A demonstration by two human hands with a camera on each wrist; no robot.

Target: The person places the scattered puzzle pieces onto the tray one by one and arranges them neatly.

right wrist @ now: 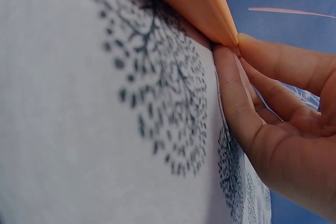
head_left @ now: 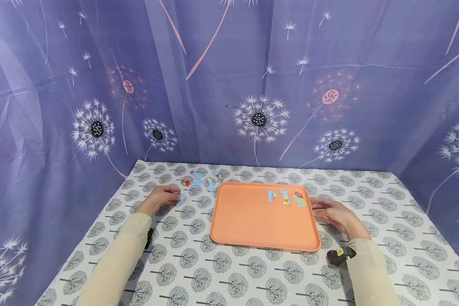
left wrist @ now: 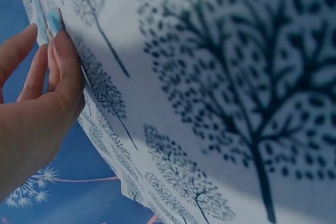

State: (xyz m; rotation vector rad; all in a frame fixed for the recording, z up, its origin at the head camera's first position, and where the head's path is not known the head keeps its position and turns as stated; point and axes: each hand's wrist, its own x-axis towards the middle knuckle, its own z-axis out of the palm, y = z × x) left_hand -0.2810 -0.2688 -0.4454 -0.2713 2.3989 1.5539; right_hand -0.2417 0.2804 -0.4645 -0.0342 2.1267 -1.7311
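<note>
My left hand [head_left: 163, 196] is at the left of the table, its fingertips pinching a light blue puzzle piece [head_left: 181, 199] low over the cloth. In the left wrist view, the blue piece [left wrist: 55, 20] shows at the fingertips, partly hidden by them. An orange tray [head_left: 248, 221] lies flat in the middle of the table. Its right rim is held by my right hand [head_left: 334, 214], with thumb and fingers at the edge [right wrist: 223, 24]. Colourful puzzle pieces [head_left: 298, 198] lie in the tray's far right corner.
Several loose blue and red puzzle pieces [head_left: 196, 183] lie beyond my left hand, left of the tray. A tree-print cloth [head_left: 237, 276] covers the table. Purple dandelion-print curtains [head_left: 222, 106] hang behind and at both sides.
</note>
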